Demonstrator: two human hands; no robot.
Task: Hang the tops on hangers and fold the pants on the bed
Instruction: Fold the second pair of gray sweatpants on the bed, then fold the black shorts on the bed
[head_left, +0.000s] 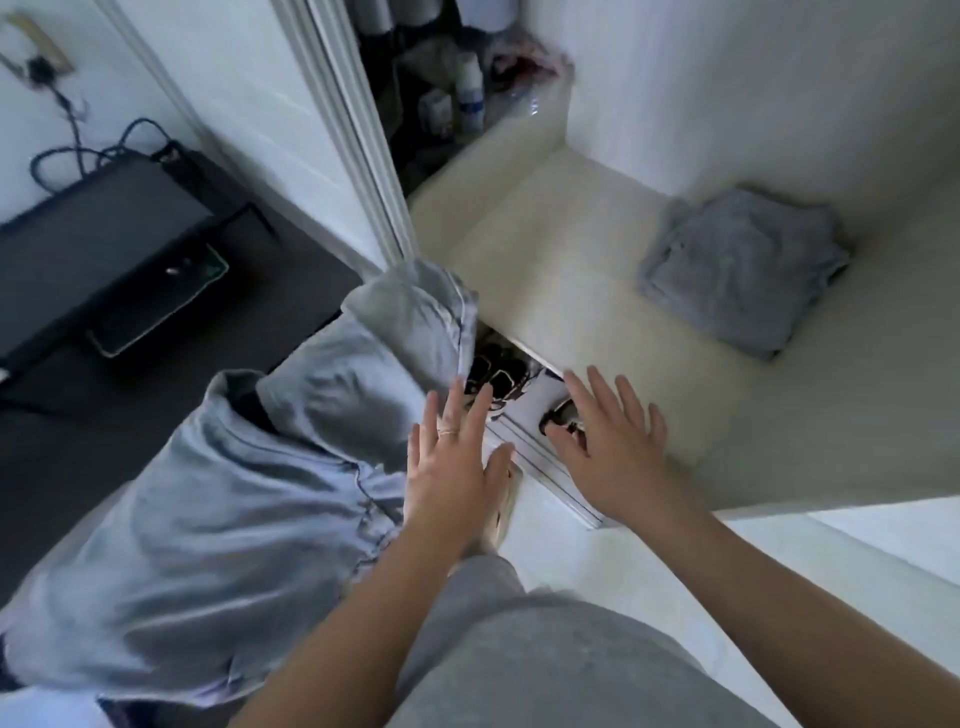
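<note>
A folded grey garment (740, 270) lies on a cream shelf (545, 270) inside the white wardrobe, at the upper right. A loose pile of shiny light-blue clothing (234, 467) lies to the left, reaching from the lower left up to the wardrobe's edge. My left hand (452, 467) hovers with fingers straight beside that pile, holding nothing. Fingers spread and empty, my right hand (613, 447) is held over the front edge of the shelf. No hanger is in view.
Below the shelf, dark shoes (498, 384) show in a lower compartment. A white door frame (358, 130) stands behind the pile. Bottles (470, 93) and clutter sit in a dark gap behind it. A black device (104, 249) with cables lies on the dark surface at left.
</note>
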